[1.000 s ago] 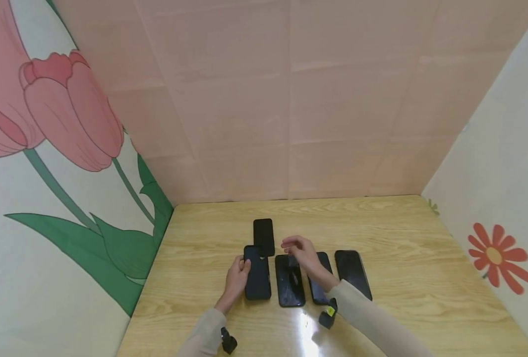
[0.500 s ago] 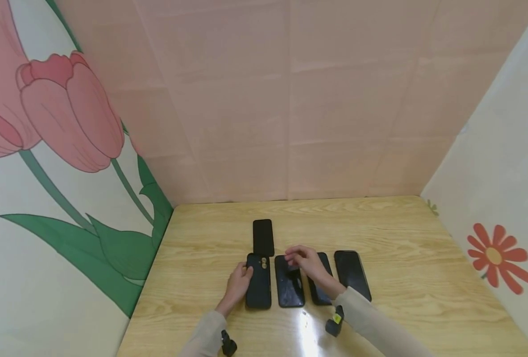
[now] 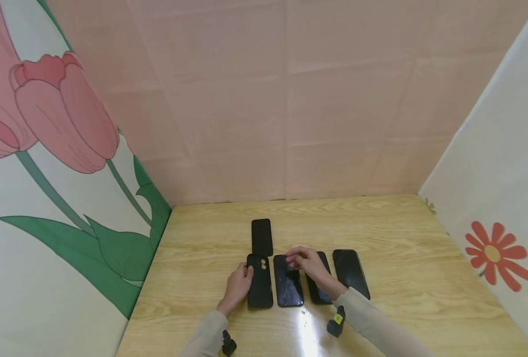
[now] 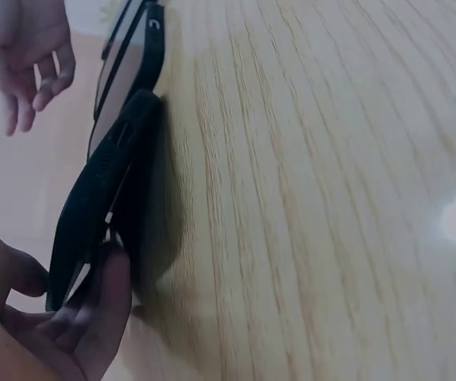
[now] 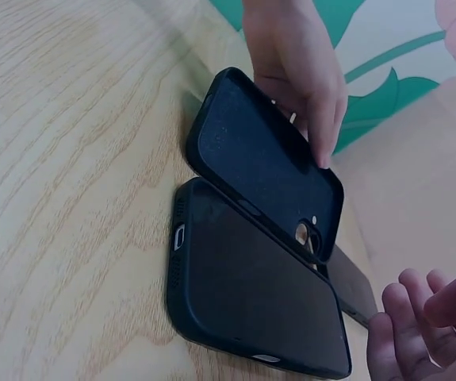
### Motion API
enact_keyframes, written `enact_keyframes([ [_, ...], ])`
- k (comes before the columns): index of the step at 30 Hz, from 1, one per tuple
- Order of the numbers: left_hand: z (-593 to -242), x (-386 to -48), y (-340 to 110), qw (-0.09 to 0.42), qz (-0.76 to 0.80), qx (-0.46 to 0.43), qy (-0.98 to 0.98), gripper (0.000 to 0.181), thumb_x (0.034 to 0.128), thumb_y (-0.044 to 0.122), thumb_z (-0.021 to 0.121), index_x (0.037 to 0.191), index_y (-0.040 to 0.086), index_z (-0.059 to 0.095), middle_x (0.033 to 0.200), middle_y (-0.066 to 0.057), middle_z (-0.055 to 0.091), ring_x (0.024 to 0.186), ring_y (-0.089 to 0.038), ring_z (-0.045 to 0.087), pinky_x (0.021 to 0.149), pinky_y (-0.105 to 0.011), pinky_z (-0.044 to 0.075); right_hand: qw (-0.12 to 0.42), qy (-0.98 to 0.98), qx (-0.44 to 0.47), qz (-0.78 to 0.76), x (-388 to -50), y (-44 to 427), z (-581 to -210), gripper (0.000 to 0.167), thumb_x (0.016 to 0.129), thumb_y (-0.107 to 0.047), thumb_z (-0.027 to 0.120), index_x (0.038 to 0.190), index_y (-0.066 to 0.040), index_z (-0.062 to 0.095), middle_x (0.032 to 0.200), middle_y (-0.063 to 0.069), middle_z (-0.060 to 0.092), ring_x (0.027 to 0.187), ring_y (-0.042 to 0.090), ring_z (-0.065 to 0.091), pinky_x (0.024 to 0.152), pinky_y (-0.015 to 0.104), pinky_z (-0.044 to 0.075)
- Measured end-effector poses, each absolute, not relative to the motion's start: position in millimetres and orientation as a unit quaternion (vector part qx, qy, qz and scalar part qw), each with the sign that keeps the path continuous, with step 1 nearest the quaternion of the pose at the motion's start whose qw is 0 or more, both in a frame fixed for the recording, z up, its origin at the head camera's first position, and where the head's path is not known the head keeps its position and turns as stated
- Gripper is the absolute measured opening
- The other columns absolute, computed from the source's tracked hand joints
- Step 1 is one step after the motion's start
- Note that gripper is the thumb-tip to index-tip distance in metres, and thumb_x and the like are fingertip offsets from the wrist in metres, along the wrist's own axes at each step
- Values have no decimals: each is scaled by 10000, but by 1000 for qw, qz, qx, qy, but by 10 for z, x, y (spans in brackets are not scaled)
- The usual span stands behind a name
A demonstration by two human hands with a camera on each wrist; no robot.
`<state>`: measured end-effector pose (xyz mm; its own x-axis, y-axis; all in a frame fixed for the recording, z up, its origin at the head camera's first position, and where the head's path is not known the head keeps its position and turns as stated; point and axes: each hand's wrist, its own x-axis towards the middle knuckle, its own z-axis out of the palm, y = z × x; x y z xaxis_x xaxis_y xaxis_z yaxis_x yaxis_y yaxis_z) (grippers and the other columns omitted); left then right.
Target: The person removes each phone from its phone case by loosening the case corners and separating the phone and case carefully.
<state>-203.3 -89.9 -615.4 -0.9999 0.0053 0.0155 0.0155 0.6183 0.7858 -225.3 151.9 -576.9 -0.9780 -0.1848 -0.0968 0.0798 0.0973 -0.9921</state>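
My left hand [image 3: 238,285] pinches the left long edge of a black phone case [image 3: 260,288] between thumb and fingers. The case is tilted up off the table; its hollow inside and camera cutout show in the right wrist view, with no phone in it. Immediately right of it lies a phone in a black case [image 3: 289,290], dark screen up. Over the far end of that phone hovers my right hand [image 3: 308,265], its fingers loosely bent with nothing between them. Both hands also appear in the left wrist view, the right hand [image 4: 31,59] clear of the case.
A flat black phone-shaped piece [image 3: 262,237] lies behind the tilted case. Farther right are two more dark phones, one partly under my right forearm [image 3: 319,293] and one at the row's end [image 3: 352,272]. The wooden table [image 3: 192,258] meets fabric walls.
The phone case has come toward me and changed its tilt, so its camera cutout now shows in the head view. My right hand has shifted slightly nearer to me.
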Motion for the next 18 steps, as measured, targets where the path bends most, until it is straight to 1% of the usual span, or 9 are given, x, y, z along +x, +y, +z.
enact_keyframes([
  [2, -6143, -2035, -908, 22, -402, -15, -915, 251, 1024, 147, 520, 1108, -49, 653, 833, -125, 663, 770, -288, 625, 702, -464, 507, 100, 734, -33, -671, -2251, 1523, -5778, 226, 967, 94, 464, 1140, 177, 583, 985, 269, 668, 833, 315, 649, 810, 451, 549],
  [4, -6125, -2029, -921, 37, -373, -21, -927, 228, 1011, 130, 534, 1054, -33, 687, 766, -78, 635, 703, -244, 599, 640, -425, 492, 99, 736, -37, -669, -2252, 1529, -5786, 233, 962, 102, 453, 1141, 180, 581, 976, 263, 671, 817, 288, 648, 796, 432, 553],
  [7, -6096, -2017, -943, 39, -360, -26, -932, 206, 988, 101, 558, 1048, -30, 706, 664, -13, 542, 610, -173, 510, 571, -364, 440, 102, 735, -43, -669, -2260, 1537, -5795, 241, 958, 107, 446, 1146, 181, 578, 967, 240, 679, 820, 290, 648, 789, 420, 553],
  [10, -6079, -2007, -954, 26, -370, -21, -929, 239, 963, 78, 580, 1133, -56, 682, 647, 37, 531, 545, -111, 490, 546, -310, 428, 107, 734, -44, -669, -2263, 1536, -5804, 248, 954, 109, 445, 1152, 179, 577, 957, 213, 685, 823, 308, 648, 791, 436, 548],
  [13, -6077, -2000, -964, 5, -384, -14, -923, 264, 958, 72, 583, 1170, -67, 656, 672, 29, 586, 476, -91, 500, 514, -286, 441, 112, 733, -49, -669, -2253, 1533, -5809, 248, 948, 106, 448, 1144, 171, 585, 956, 222, 682, 818, 314, 648, 765, 414, 549],
  [15, -6083, -1995, -972, -4, -393, -9, -919, 275, 956, 67, 584, 1185, -71, 643, 703, 20, 623, 439, -86, 507, 489, -270, 448, 116, 732, -49, -669, -2242, 1530, -5805, 252, 945, 104, 448, 1146, 170, 585, 959, 229, 680, 808, 292, 651, 754, 401, 548],
  [16, -6086, -1994, -977, -8, -396, -7, -918, 278, 955, 67, 584, 1190, -70, 640, 721, 17, 635, 442, -83, 511, 484, -266, 452, 116, 732, -51, -669, -2236, 1531, -5803, 252, 947, 99, 449, 1146, 171, 584, 960, 234, 679, 806, 292, 651, 739, 382, 547],
  [18, -6090, -1994, -984, -16, -401, -2, -916, 287, 952, 66, 580, 1200, -68, 634, 732, 18, 640, 444, -82, 516, 459, -253, 446, 116, 733, -53, -669, -2229, 1533, -5794, 261, 941, 97, 449, 1153, 176, 580, 956, 227, 681, 805, 283, 651, 740, 383, 548],
])
